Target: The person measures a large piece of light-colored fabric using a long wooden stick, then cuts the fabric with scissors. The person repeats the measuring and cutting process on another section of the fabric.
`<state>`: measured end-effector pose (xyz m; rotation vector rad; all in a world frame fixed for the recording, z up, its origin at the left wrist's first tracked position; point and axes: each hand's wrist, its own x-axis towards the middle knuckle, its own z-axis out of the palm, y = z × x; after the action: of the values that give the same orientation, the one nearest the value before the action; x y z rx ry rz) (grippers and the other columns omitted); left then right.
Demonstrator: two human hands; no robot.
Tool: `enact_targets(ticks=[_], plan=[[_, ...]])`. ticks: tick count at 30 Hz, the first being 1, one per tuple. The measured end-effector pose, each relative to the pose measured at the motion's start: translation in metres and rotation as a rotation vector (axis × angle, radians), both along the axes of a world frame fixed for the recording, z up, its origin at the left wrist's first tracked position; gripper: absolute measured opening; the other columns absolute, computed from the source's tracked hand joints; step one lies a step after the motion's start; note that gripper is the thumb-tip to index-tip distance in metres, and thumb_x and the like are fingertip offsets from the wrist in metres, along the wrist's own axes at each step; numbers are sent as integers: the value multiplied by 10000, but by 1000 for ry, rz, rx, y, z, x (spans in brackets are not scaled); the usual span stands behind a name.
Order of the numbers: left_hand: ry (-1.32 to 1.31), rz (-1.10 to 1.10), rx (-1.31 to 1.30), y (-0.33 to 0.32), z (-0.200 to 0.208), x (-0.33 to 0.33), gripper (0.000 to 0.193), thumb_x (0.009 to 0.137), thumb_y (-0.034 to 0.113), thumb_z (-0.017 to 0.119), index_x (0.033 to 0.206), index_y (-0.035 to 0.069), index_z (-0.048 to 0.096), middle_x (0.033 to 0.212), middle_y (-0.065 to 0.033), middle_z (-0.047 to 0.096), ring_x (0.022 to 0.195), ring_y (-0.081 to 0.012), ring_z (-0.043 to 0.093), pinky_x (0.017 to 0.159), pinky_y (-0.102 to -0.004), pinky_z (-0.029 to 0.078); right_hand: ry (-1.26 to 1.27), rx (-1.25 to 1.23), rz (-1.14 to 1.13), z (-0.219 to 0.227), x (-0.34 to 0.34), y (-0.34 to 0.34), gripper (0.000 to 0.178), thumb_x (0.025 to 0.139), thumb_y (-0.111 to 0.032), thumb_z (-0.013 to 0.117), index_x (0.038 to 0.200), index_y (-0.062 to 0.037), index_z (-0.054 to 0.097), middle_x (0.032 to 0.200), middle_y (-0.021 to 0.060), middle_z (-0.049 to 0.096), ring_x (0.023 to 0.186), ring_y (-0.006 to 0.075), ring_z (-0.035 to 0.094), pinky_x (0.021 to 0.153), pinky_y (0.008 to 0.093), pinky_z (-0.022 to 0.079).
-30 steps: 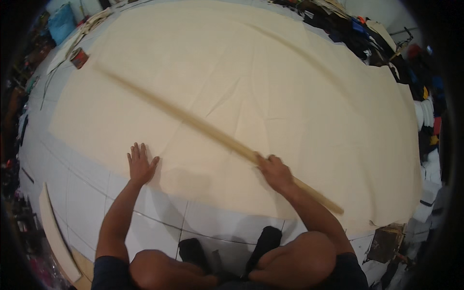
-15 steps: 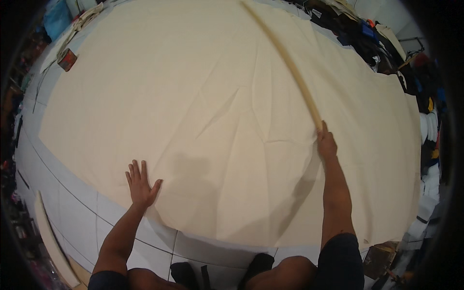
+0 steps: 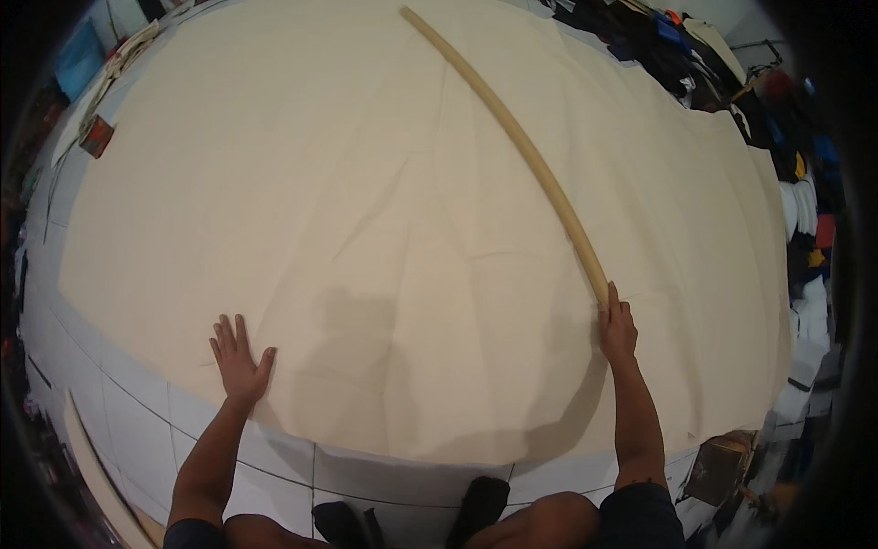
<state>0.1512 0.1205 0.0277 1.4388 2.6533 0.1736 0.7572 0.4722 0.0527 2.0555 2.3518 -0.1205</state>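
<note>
Wooden and pale, the long stick (image 3: 521,146) lies across the cream cloth (image 3: 366,201), its near end under the right hand (image 3: 618,331), whose fingers (image 3: 611,297) curl closed onto that end; the rest runs away from them toward the far edge. The left hand (image 3: 240,362) lies flat on the cloth's near edge, well apart to the left, fingers spread open and holding nothing. The cloth covers a white tiled floor (image 3: 137,430), bare just behind the left fingers. A second wooden strip (image 3: 91,457) lies farther left. Beyond the right fingers, piled clothes (image 3: 796,165) and a cardboard box (image 3: 718,467) line the room's edge.
</note>
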Motion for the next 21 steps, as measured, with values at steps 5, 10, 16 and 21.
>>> enact_targets(ticks=[5,10,16,21], plan=[[-6,19,-11,-5,-6,-4,886,894,468,617,1558,40,216,1607,-278,124,1493,-452,89,1196,-567,39,44,66,-181,-7,32,79,523,1050,-362,386,1528,-158,329,998,257,637,917,427,637,774,514,526],[14,-9,5,1,-6,-2,882,900,475,611,1557,40,215,1602,-286,129,1490,-457,97,1193,-576,53,234,141,-263,13,-3,151,538,1057,-344,365,1506,-52,321,962,276,671,910,439,654,774,504,522],[45,-16,31,-5,-14,0,881,905,485,614,1557,42,219,1602,-288,132,1487,-461,108,1188,-587,59,183,143,-121,20,-14,49,479,1061,-299,394,1513,-144,360,910,185,618,799,359,635,738,486,526],[29,7,18,-3,-10,0,875,909,478,617,1555,39,224,1600,-294,132,1484,-469,114,1183,-592,67,157,61,167,28,-20,-40,521,1029,-238,498,1529,-218,352,986,152,558,796,304,611,703,439,540]])
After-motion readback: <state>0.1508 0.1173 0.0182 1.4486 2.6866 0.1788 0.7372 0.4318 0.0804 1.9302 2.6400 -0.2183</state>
